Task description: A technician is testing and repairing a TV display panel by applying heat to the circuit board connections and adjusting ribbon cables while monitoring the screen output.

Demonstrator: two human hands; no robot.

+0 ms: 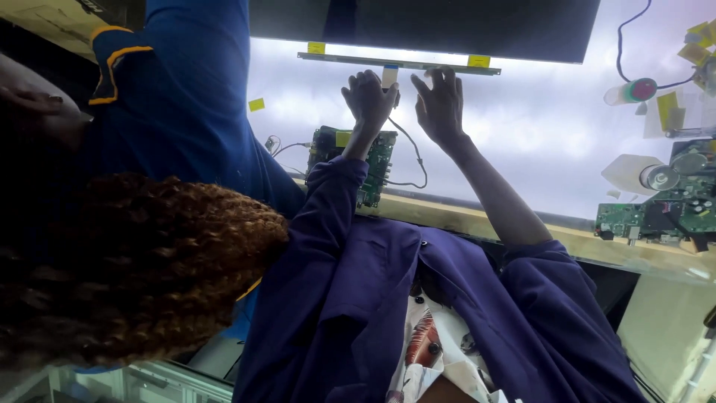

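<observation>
Circuit strip (399, 64) lies just above both hands, left (367, 101) and right (440, 104), fingers spread.

A single head-worn camera looks steeply down, close over the person's own chest, toward the lit worktable (567, 134).

Electronics repair workshop: backlit white panel (552, 142) as work surface, green circuit boards (369, 160) with loose wires, tape rolls (660, 177), yellow tape tabs (256, 104), workers in blue coats.

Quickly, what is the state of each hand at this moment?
Left hand: fingers curled at a small pale tab; grip cannot be told.
Right hand: open, fingertips on the long narrow strip.
</observation>
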